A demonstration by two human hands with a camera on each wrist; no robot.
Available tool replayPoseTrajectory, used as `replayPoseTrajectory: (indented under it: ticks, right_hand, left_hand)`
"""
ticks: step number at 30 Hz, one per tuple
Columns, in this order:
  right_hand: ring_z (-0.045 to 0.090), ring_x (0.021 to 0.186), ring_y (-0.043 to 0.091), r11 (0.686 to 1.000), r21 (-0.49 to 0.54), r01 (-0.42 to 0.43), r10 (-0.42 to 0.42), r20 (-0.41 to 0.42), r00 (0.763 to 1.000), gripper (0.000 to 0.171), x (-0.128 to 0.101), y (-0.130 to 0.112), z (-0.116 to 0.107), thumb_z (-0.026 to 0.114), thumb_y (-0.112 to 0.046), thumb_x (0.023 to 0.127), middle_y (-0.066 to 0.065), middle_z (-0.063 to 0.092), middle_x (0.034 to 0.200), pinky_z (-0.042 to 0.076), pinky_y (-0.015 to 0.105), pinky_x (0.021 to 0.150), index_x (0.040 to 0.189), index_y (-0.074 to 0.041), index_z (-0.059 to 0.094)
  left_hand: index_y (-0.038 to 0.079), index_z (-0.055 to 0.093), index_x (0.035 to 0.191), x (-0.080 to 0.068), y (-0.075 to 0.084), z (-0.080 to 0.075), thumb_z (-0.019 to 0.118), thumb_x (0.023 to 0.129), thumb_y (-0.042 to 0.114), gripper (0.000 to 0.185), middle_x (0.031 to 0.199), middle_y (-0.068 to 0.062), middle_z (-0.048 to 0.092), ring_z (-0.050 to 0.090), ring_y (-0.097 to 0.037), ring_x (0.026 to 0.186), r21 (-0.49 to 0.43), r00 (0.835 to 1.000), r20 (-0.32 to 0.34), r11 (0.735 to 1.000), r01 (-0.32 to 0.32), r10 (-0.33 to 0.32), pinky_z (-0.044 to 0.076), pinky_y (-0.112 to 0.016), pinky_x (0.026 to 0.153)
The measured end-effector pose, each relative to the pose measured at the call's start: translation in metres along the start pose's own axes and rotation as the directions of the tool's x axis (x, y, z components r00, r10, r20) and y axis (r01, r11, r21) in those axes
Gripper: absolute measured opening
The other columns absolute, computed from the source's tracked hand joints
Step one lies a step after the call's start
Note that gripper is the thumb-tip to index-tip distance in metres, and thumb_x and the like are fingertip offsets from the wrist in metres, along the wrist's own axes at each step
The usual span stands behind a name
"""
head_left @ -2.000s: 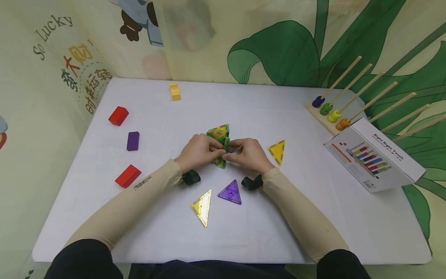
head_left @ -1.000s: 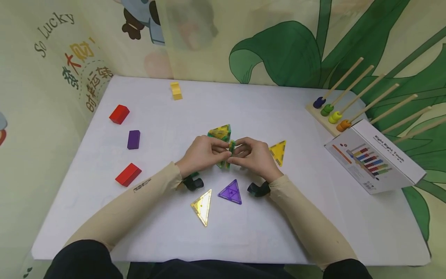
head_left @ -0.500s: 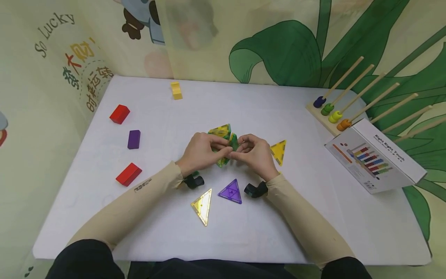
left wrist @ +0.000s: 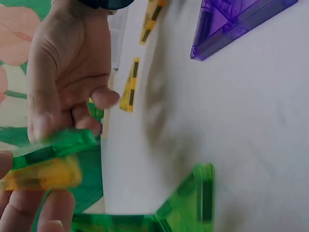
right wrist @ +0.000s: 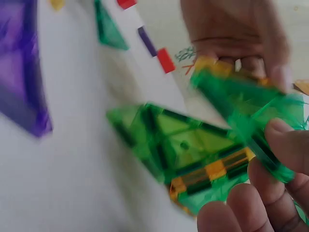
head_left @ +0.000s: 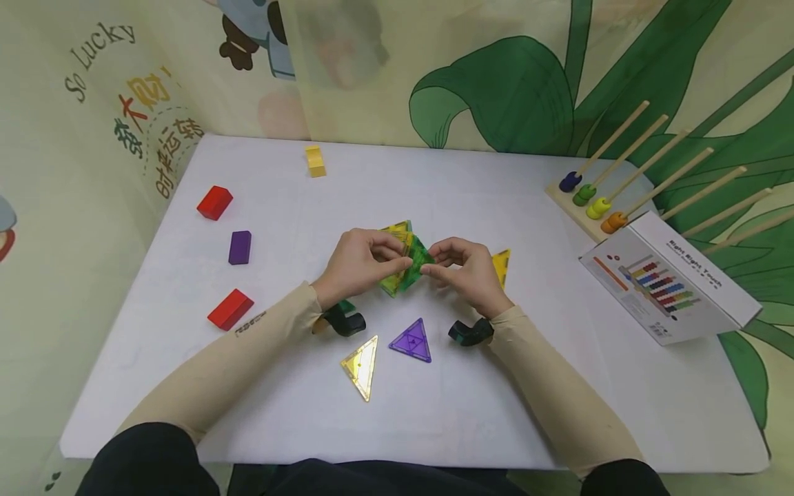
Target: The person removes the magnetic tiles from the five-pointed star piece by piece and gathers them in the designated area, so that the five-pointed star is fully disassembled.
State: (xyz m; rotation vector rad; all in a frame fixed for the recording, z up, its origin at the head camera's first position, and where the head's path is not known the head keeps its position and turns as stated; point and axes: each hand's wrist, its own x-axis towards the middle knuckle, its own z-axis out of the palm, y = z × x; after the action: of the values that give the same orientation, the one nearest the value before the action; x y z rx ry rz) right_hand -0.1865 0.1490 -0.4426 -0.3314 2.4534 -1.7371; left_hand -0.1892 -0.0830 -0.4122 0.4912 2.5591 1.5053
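Observation:
My left hand (head_left: 360,262) pinches a yellow triangular magnetic tile (left wrist: 46,176) that lies against a green triangular magnetic tile (head_left: 417,263). On that green tile's other side, my right hand (head_left: 465,272) grips it between thumb and fingers. Below both hands, a construction of green and yellow magnetic tiles (right wrist: 193,145) stands on the table, partly hidden by the left hand in the head view. Nearer the body lie a purple triangular tile (head_left: 412,342) and a pale yellow triangular tile (head_left: 361,368). Another yellow triangular tile (head_left: 501,264) is half covered by the right hand.
Red blocks (head_left: 214,202) (head_left: 230,309) and a purple block (head_left: 240,247) lie at the left. A yellow block (head_left: 315,161) sits near the back edge. At the right, a white box (head_left: 670,279) leans by a wooden peg rack (head_left: 577,212). A green tile (right wrist: 108,26) lies near the left wrist.
The hands have lifted tiles off the construction. The green tile has turned from edge-on to showing its face. My right hand has shifted right, over part of the yellow triangular tile.

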Motion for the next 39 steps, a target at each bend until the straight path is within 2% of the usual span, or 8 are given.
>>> replayPoseTrajectory:
  ticks: [9,14,20,27,30,33,36,39]
  right_hand:
    - [0.069,0.079,0.012,0.993,0.103,-0.064,0.058,0.066,0.996,0.027,0.002,0.001,-0.012,0.079,-0.009,0.091,0.006,0.075,0.098,0.063,0.038,0.067,0.114,0.002,0.07]
    - [0.067,0.072,0.017,0.99,-0.031,-0.135,0.136,0.034,0.99,0.026,0.003,0.009,-0.028,0.073,-0.014,0.097,0.01,0.074,0.097,0.061,0.037,0.062,0.12,-0.004,0.069]
    - [0.062,0.062,0.019,0.909,-0.348,-0.228,0.236,-0.02,0.972,0.028,0.003,0.016,-0.042,0.068,-0.022,0.1,0.015,0.074,0.087,0.049,0.028,0.054,0.122,-0.005,0.069]
    - [0.058,0.066,0.017,0.817,-0.507,-0.274,0.295,-0.041,0.955,0.032,-0.001,0.018,-0.042,0.068,-0.027,0.098,0.012,0.072,0.09,0.043,0.026,0.057,0.119,-0.003,0.069]
    - [0.059,0.071,0.02,0.776,-0.569,-0.271,0.27,-0.088,0.959,0.03,-0.004,0.017,-0.04,0.07,-0.03,0.095,0.01,0.072,0.09,0.042,0.027,0.058,0.115,-0.007,0.071]
    - [0.059,0.069,0.02,0.758,-0.597,-0.262,0.226,-0.136,0.965,0.028,-0.005,0.016,-0.036,0.069,-0.03,0.094,0.008,0.072,0.089,0.041,0.028,0.055,0.112,-0.009,0.072]
    - [0.055,0.065,0.019,0.777,-0.583,-0.237,0.19,-0.142,0.972,0.026,-0.006,0.012,-0.028,0.069,-0.03,0.096,0.007,0.072,0.089,0.039,0.028,0.054,0.111,-0.01,0.072]
    - [0.058,0.071,0.019,0.813,-0.552,-0.184,0.169,-0.079,0.982,0.026,-0.004,0.006,-0.013,0.069,-0.031,0.098,0.006,0.074,0.093,0.043,0.03,0.062,0.113,-0.011,0.073]
  left_hand:
    - [0.009,0.076,0.1,0.001,-0.008,-0.022,0.082,0.091,0.024,0.019,0.09,-0.006,0.078,0.07,-0.016,0.079,-0.017,0.999,-0.015,0.999,0.048,-0.049,0.052,-0.027,0.072]
    - [0.01,0.074,0.107,-0.004,-0.023,-0.056,0.076,0.096,0.026,0.021,0.096,-0.008,0.076,0.065,-0.021,0.087,0.111,0.988,-0.036,0.982,0.15,-0.147,0.048,-0.03,0.075]
    - [0.007,0.069,0.123,-0.003,-0.053,-0.093,0.064,0.102,0.029,0.031,0.106,-0.012,0.071,0.06,-0.025,0.093,0.315,0.956,-0.025,0.905,0.286,-0.293,0.046,-0.03,0.076]
    - [0.007,0.066,0.132,0.007,-0.069,-0.098,0.056,0.104,0.029,0.037,0.115,-0.014,0.068,0.058,-0.03,0.101,0.51,0.924,-0.038,0.788,0.345,-0.379,0.048,-0.041,0.086]
    - [0.008,0.068,0.13,0.009,-0.07,-0.096,0.059,0.102,0.026,0.035,0.118,-0.015,0.068,0.058,-0.034,0.106,0.574,0.94,-0.089,0.754,0.32,-0.33,0.051,-0.048,0.09]
    - [0.008,0.071,0.125,0.011,-0.066,-0.09,0.066,0.098,0.021,0.03,0.121,-0.015,0.068,0.057,-0.036,0.111,0.595,0.97,-0.095,0.769,0.236,-0.224,0.051,-0.052,0.094]
    - [0.008,0.074,0.12,0.015,-0.059,-0.076,0.069,0.097,0.018,0.026,0.118,-0.013,0.073,0.061,-0.033,0.11,0.561,0.996,0.012,0.825,0.069,-0.091,0.052,-0.05,0.096]
    - [0.008,0.076,0.118,0.02,-0.052,-0.061,0.071,0.096,0.019,0.025,0.113,-0.009,0.077,0.065,-0.027,0.103,0.48,0.98,0.197,0.87,-0.109,0.014,0.053,-0.046,0.094]
